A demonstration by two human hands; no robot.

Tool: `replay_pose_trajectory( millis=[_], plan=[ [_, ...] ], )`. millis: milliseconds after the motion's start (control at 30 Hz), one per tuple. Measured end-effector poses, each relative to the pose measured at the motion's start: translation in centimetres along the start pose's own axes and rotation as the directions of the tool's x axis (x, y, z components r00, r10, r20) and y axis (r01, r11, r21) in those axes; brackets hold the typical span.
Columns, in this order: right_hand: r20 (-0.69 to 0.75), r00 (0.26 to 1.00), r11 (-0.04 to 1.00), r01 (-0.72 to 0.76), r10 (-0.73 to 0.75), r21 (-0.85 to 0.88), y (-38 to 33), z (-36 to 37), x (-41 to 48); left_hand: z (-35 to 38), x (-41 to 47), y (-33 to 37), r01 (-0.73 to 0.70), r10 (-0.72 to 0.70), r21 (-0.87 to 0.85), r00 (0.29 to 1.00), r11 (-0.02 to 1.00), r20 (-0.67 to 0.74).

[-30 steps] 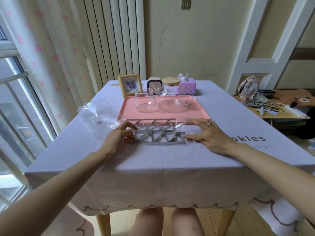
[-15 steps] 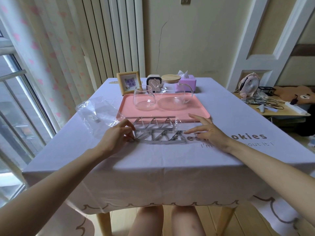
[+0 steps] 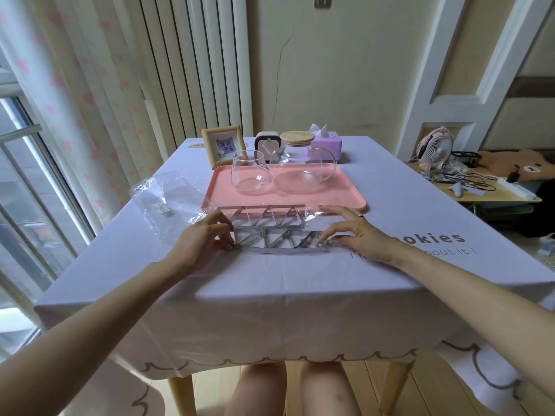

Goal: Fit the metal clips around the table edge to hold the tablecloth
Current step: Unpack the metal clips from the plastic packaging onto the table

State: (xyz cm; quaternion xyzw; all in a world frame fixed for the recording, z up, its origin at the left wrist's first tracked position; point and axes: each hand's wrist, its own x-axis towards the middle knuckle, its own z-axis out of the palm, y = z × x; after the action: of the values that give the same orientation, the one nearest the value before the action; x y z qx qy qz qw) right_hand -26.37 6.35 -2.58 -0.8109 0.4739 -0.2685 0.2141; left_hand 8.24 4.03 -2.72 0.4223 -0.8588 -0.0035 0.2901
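Since 1 second ago the right hand (image 3: 357, 235) has risen off its palm; now only its spread, arched fingertips press on the right end of the metal clips (image 3: 270, 232), gripping nothing. At the clips' left end the left hand (image 3: 199, 244) is as it was, fingers curled in; it seems to pinch the near row between thumb and fingers, though its own knuckles hide the contact.

The clips lie in 2 rows of zigzag metal in the middle of the tablecloth (image 3: 270, 295), under what looks like clear wrapping. Their far row sits just beside the near rim of the pink tray (image 3: 345, 195), which carries a glass cup (image 3: 250, 177) and a glass teapot (image 3: 300, 172). A crumpled plastic bag (image 3: 168, 202) lies to the left, reaching close to the table's left edge.

Between the near row and the near table edge runs a wide band of bare cloth, crossed only by both forearms. Past that edge the cloth hangs down to a scalloped hem. To the right of the right hand the cloth is open out to the right edge, bearing only printed lettering.
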Motion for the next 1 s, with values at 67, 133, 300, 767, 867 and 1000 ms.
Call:
replay_pose_trajectory(
  millis=[67, 133, 300, 767, 867, 1000],
  plan=[
    [-0.068, 0.995, 0.992, 0.071, -0.079, -0.109, 0.1, 0.0, 0.2, -0.1, 0.1, -0.3, -0.008, 0.008, -0.005, 1.0, 1.0, 0.02],
    [-0.123, 0.983, 0.964, 0.106, -0.139, -0.242, 0.4, -0.5, -0.1, -0.4, 0.1, -0.5, -0.013, 0.012, 0.023, 0.999, 1.0, 0.045],
    [-0.234, 0.97, 0.957, -0.01, -0.061, -0.291, 0.9, -1.5, -1.4, -1.6, -0.2, -0.6, 0.037, -0.037, 0.043, 0.999, 0.998, 0.007],
    [-0.146, 0.989, 0.978, -0.031, 0.0, -0.207, -0.8, -0.5, 0.1, -2.7, 3.8, 0.3, 0.066, -0.197, 0.28, 0.859, 0.958, 0.473],
    [-0.186, 0.98, 0.988, -0.096, 0.072, -0.124, -1.0, -0.7, -0.5, -2.5, 4.2, 0.7, 0.118, -0.243, 0.27, 0.832, 0.956, 0.498],
    [-0.23, 0.969, 0.984, -0.125, 0.093, -0.128, -1.0, -0.9, -0.9, -2.8, 4.4, 1.6, 0.13, -0.266, 0.282, 0.81, 0.951, 0.523]
  ],
)
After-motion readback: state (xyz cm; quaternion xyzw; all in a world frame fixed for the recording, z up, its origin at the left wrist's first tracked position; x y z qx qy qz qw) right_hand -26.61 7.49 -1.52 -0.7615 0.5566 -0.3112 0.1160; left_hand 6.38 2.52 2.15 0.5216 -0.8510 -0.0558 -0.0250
